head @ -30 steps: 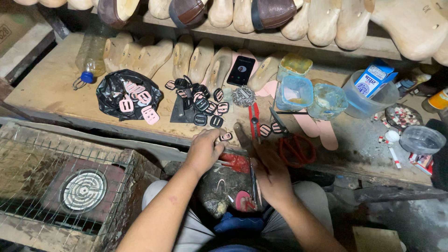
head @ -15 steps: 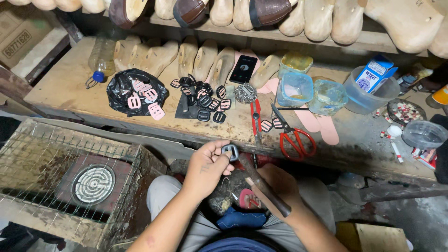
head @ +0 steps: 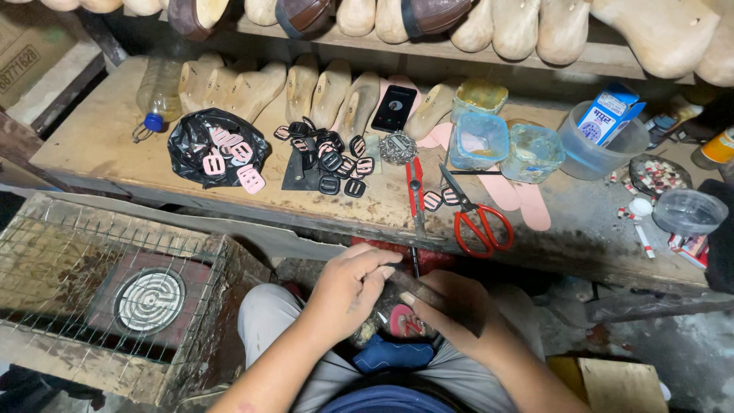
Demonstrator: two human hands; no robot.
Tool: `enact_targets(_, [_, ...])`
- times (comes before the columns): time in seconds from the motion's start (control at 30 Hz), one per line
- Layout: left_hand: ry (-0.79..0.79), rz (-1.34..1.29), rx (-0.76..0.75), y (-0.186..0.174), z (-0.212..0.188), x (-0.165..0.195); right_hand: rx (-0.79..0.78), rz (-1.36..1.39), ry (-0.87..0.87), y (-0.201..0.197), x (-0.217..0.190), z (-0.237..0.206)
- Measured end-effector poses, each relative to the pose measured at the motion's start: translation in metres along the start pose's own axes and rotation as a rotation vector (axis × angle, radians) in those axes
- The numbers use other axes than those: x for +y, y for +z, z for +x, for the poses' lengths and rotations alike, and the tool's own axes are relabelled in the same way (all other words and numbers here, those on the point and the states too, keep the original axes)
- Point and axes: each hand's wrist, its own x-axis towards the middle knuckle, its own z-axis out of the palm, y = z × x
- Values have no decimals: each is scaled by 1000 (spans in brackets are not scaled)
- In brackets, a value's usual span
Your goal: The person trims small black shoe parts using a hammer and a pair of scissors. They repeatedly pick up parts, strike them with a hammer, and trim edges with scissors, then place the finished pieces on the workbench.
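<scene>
My left hand (head: 353, 287) is curled over my lap, its fingertips pinched on a small dark buckle that is mostly hidden. My right hand (head: 453, 307) meets it from the right, closed around a dark rod-like tool (head: 419, 284) whose tip points at the left fingers. Just under both hands a pink-red buckle piece (head: 402, 321) lies on a dark block in my lap. Loose black buckles (head: 330, 159) sit on the wooden bench (head: 99, 145) beyond my hands, and pink buckles spill from a black bag (head: 218, 147).
Red scissors (head: 480, 223) and a red-handled cutter (head: 415, 191) lie at the bench's near edge. Behind are a phone (head: 394, 107), two plastic tubs (head: 478, 139), a round tub (head: 589, 153), a bottle (head: 158, 90) and wooden shoe lasts (head: 330, 88). A wire cage with a heater coil (head: 145, 300) stands left.
My left hand reached to the bench edge, picked up a black buckle and brought it down to my lap. My right hand closed in on it with the tool.
</scene>
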Motion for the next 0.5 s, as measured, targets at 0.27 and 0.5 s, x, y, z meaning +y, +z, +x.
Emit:
enact_targets(0.27, [-189, -209, 155, 21, -3, -16, 37, -635, -312, 12, 7, -5])
enact_targets(0.5, [-510, -489, 69, 18, -5, -30, 123, -493, -434, 14, 10, -4])
